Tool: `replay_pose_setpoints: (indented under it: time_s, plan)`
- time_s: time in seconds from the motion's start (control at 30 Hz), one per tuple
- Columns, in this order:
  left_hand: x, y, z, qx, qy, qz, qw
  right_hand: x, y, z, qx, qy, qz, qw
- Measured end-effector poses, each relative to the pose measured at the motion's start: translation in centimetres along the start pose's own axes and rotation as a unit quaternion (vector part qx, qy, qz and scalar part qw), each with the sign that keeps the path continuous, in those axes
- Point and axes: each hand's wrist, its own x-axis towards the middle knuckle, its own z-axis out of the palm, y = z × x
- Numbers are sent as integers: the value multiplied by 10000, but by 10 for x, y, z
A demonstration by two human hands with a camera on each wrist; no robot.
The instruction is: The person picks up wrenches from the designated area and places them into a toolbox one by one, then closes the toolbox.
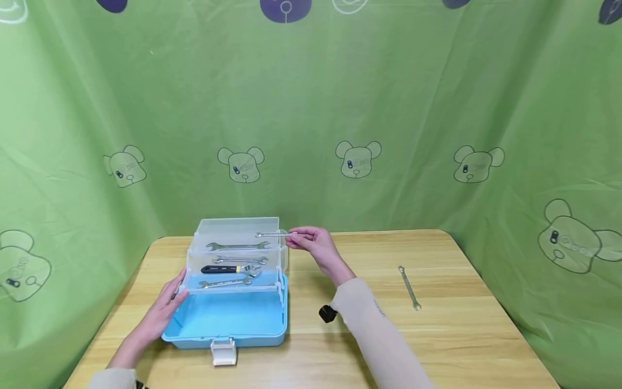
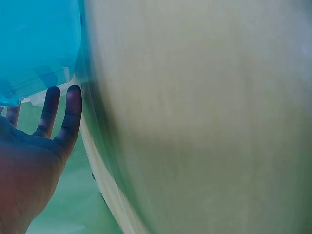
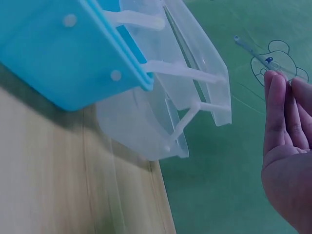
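Observation:
A small double-ended wrench (image 1: 272, 234) is pinched between the thumb and fingertips of my right hand (image 1: 316, 246), level over the top tray's right part; in the right wrist view the wrench (image 3: 251, 50) sticks out beyond the fingers. My left hand (image 1: 162, 308) rests at the left side of the blue toolbox (image 1: 228, 341), thumb near the tray's front corner, other fingers fairly straight along the outside. The opened translucent trays (image 1: 194, 262) carry an open-end wrench (image 1: 238, 246), another wrench (image 1: 240, 260), an adjustable wrench (image 1: 218, 269) with a black handle, and a lower wrench (image 1: 224, 283).
A further wrench (image 1: 410, 288) lies on the wooden table (image 1: 466, 329) at the right. The toolbox's white latch (image 1: 224, 354) hangs at its front. Green cloth (image 1: 301, 194) with bear prints surrounds the table at the back and sides.

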Motion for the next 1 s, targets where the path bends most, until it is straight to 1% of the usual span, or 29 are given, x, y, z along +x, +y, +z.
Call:
replay_pose_setpoints:
  time_s: [0.2, 0.33, 0.47, 0.63, 0.77, 0.87, 1.0]
  plan:
    - [-1, 0, 0, -11, 23, -26, 10000, 11, 1, 16, -113, -78, 40, 9999]
    - [-1, 1, -1, -6, -10, -95, 10000, 15, 0, 25, -173, -134, 107, 9997]
    - [0, 2, 0, -16, -36, -135, 9999, 19, 0, 32, -349, -143, 198, 9991]
    - [0, 1, 0, -34, -42, -145, 9999, 24, 1, 39, -686, -147, 282, 9971]
    - [-1, 2, 1, -38, 15, -54, 10000, 28, 3, 45, -1002, -141, 299, 9944]
    - [-1, 2, 1, -47, 50, -5, 10000, 29, 4, 49, -1369, -128, 268, 9901]
    - [0, 2, 1, -30, 65, 23, 10000, 29, 4, 53, -1912, -75, 204, 9813]
